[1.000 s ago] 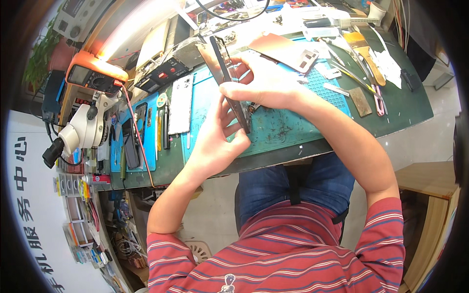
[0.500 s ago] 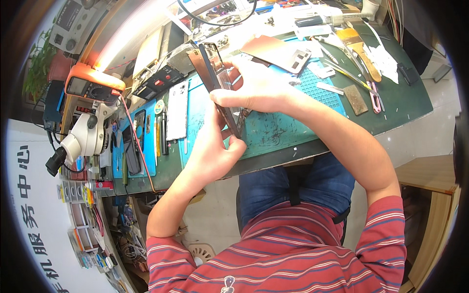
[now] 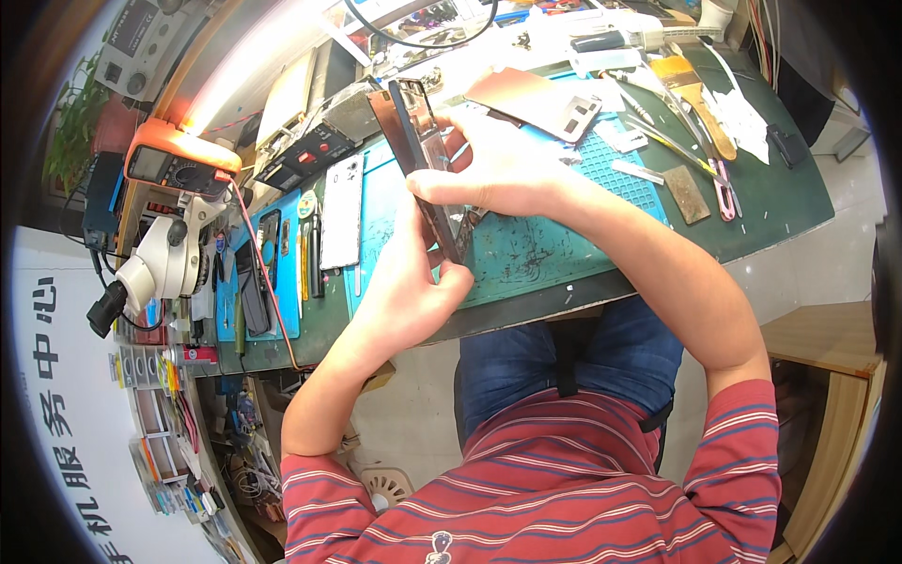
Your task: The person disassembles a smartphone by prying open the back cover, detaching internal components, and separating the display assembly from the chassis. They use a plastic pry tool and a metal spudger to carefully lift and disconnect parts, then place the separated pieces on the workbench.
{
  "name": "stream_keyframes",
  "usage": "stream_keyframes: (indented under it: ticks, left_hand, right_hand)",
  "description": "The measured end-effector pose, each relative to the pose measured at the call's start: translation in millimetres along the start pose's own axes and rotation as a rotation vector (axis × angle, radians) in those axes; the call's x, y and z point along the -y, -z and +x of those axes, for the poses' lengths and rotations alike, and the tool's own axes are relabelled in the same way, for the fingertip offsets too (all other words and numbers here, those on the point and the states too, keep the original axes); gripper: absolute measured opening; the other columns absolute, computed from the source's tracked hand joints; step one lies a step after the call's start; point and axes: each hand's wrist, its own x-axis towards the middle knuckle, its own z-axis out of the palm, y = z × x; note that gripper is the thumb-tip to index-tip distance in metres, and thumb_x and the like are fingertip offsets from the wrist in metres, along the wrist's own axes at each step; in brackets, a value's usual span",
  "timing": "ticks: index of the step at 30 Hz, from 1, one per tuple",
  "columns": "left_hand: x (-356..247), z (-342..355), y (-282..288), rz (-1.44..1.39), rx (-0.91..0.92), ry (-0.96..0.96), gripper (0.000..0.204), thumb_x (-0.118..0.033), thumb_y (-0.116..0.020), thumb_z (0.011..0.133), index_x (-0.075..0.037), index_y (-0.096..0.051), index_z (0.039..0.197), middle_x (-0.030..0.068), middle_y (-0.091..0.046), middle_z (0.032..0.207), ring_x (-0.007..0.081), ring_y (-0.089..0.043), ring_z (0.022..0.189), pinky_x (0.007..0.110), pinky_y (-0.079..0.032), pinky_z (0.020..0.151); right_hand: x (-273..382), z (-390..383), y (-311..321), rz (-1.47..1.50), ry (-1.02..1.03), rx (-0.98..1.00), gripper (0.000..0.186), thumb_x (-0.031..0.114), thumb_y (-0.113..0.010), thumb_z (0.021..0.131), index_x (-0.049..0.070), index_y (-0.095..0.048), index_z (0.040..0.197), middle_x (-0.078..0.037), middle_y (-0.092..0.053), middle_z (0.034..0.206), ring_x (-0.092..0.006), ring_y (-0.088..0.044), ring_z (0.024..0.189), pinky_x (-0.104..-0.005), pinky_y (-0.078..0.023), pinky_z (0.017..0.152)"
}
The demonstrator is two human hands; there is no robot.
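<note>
Above the work mat (image 3: 536, 258), both my hands hold an opened mobile phone (image 3: 432, 155) on edge, tilted to the left at the top. A thin, shiny coppery-brown panel (image 3: 392, 127) lies along its left side, with a narrow gap showing at the upper end. The inner side facing right has dark and metallic parts. My left hand (image 3: 409, 301) grips the lower end, thumb at the near corner. My right hand (image 3: 512, 169) holds the right side, its thumb across the middle edge and its fingers curled behind. Farther back lies a copper-coloured phone back cover (image 3: 526, 99) with camera cutouts.
Left of the mat are a white phone-shaped panel (image 3: 341, 211), a blue tray (image 3: 287, 315) with phone parts, an orange multimeter (image 3: 174, 160) and a microscope (image 3: 164, 258). Tweezers, a brush (image 3: 691, 80) and a brown block (image 3: 686, 193) lie at the right.
The phone's upper end has shifted slightly, and its coppery panel sits at a slightly different angle. Both hands keep nearly the same grip and place.
</note>
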Motion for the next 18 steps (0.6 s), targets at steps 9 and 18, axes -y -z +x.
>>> stream_keyframes:
  ticks: [9, 18]
  left_hand:
    - [6.9, 0.5, 2.8, -0.103, 0.005, 0.006, 0.077, 0.0, -0.056, 0.085, 0.002, -0.024, 0.155, 0.022, -0.056, 0.135, 0.026, -0.057, 0.127, 0.037, -0.053, 0.101]
    - [4.4, 1.7, 1.0, -0.077, -0.029, -0.005, 0.072, -0.001, -0.057, 0.085, 0.003, -0.029, 0.152, 0.0181, -0.059, 0.125, 0.0237, -0.061, 0.116, 0.036, -0.053, 0.095]
  right_hand:
    - [3.5, -1.8, -0.5, 0.033, 0.007, 0.015, 0.09, 0.052, -0.079, 0.082, -0.001, -0.046, 0.148, -0.017, -0.067, 0.119, -0.0237, -0.067, 0.102, -0.0363, -0.056, 0.09]
    - [7.3, -2.9, 1.5, 0.033, 0.001, 0.029, 0.094, 0.053, -0.078, 0.082, -0.004, -0.045, 0.149, -0.018, -0.066, 0.119, -0.024, -0.068, 0.103, -0.0352, -0.056, 0.089]
